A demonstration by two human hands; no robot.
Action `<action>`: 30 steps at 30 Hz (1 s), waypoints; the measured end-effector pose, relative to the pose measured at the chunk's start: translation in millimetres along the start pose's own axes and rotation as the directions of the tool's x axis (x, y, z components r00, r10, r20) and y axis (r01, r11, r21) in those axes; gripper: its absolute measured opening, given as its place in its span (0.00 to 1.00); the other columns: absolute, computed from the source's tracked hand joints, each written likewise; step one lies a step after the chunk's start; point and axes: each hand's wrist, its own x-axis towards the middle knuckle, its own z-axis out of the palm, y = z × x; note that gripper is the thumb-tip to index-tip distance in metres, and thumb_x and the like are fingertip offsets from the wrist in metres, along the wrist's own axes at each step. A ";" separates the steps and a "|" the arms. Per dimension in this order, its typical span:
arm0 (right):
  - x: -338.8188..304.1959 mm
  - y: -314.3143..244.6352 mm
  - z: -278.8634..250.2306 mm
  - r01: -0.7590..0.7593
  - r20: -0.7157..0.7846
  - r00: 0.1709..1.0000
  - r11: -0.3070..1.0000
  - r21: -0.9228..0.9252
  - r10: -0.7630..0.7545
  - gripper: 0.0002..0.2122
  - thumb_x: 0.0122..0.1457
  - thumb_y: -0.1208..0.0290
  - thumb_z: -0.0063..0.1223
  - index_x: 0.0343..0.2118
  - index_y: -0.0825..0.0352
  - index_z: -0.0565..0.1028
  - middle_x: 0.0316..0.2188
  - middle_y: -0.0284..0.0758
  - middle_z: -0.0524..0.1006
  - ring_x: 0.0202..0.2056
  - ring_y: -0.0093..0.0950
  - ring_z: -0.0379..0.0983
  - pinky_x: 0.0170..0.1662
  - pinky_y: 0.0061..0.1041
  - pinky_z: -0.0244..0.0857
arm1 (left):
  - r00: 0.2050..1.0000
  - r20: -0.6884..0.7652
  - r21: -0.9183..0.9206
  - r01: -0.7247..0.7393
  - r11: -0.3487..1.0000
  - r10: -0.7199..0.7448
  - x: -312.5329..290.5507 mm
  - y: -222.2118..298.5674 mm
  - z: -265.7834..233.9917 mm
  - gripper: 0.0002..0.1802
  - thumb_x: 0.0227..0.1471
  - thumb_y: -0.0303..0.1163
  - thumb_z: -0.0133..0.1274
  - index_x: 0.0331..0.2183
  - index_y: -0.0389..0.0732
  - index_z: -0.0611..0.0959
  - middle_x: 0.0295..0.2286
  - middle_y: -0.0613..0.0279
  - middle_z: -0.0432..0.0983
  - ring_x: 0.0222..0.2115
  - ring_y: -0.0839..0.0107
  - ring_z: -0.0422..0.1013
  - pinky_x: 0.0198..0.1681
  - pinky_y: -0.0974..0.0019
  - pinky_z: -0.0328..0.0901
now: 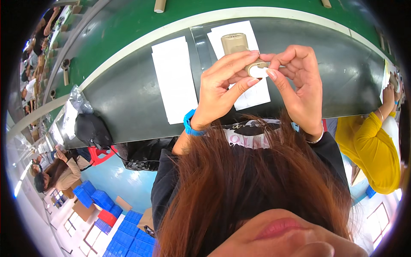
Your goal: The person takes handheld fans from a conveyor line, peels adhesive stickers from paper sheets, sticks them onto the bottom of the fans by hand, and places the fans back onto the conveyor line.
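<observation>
My left hand (222, 85) is closed around a tan plastic device (250, 67) with a rounded end, above the table. On that end lies a small white round piece (258, 72), perhaps a sticker. My right hand (299, 79) pinches the edge of the white piece between thumb and forefinger, its other fingers curled. Just beyond my left fingers shows a tan ribbed block (235, 42); my fingers hide whether it belongs to the same device. White sheets (252, 99) lie under my hands, and another stack of white sheets (175, 81) is to their left.
Beyond the dark tabletop (132, 85) runs a green conveyor belt (124, 38) carrying tan parts (159, 5). A black cap (92, 129) and clear plastic bag (77, 103) sit at the left. A co-worker in a yellow top (364, 147) is at the right; blue crates (128, 235) stand behind.
</observation>
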 end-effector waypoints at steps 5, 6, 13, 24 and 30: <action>0.3 -1.6 0.1 0.010 -0.003 1.000 1.000 -0.018 -0.010 0.12 0.54 0.86 0.50 0.40 0.70 0.63 0.31 0.33 0.70 0.41 0.24 0.74 0.42 0.23 0.70 | 1.000 0.008 -0.002 0.001 1.000 -0.001 0.4 0.5 1.2 0.22 0.47 0.19 0.55 0.47 0.35 0.76 0.46 0.53 0.70 0.34 0.75 0.72 0.38 0.72 0.72; 0.3 -1.4 -0.3 0.010 -0.007 1.000 1.000 -0.017 -0.010 0.12 0.54 0.86 0.50 0.40 0.70 0.63 0.31 0.33 0.70 0.41 0.24 0.74 0.42 0.23 0.70 | 1.000 0.012 -0.002 0.001 1.000 -0.001 0.6 0.5 1.4 0.22 0.47 0.19 0.55 0.47 0.35 0.76 0.46 0.53 0.70 0.34 0.75 0.72 0.38 0.72 0.72; 0.6 -2.6 -1.8 0.022 -0.005 1.000 0.999 -0.047 -0.022 0.13 0.54 0.85 0.49 0.40 0.71 0.62 0.31 0.35 0.71 0.40 0.25 0.74 0.42 0.24 0.70 | 1.000 0.019 0.004 0.012 1.000 -0.013 0.0 0.8 2.2 0.22 0.47 0.19 0.55 0.47 0.35 0.76 0.46 0.53 0.69 0.35 0.75 0.71 0.38 0.72 0.72; 0.0 -2.2 -1.5 0.083 -0.022 0.996 0.984 -0.157 -0.088 0.14 0.52 0.84 0.51 0.41 0.70 0.63 0.30 0.37 0.72 0.36 0.28 0.76 0.41 0.25 0.70 | 0.997 -0.028 -0.101 0.063 0.993 -0.066 0.2 6.2 9.5 0.19 0.47 0.17 0.55 0.45 0.31 0.77 0.45 0.51 0.69 0.37 0.68 0.74 0.39 0.70 0.73; -1.3 -5.2 -3.3 0.144 -0.058 0.981 0.900 -0.413 -0.183 0.17 0.47 0.83 0.55 0.40 0.68 0.64 0.30 0.37 0.72 0.32 0.33 0.75 0.36 0.30 0.67 | 0.997 -0.037 -0.103 0.068 0.992 -0.072 0.7 4.6 14.4 0.18 0.47 0.17 0.54 0.43 0.31 0.77 0.44 0.52 0.70 0.36 0.68 0.75 0.39 0.71 0.73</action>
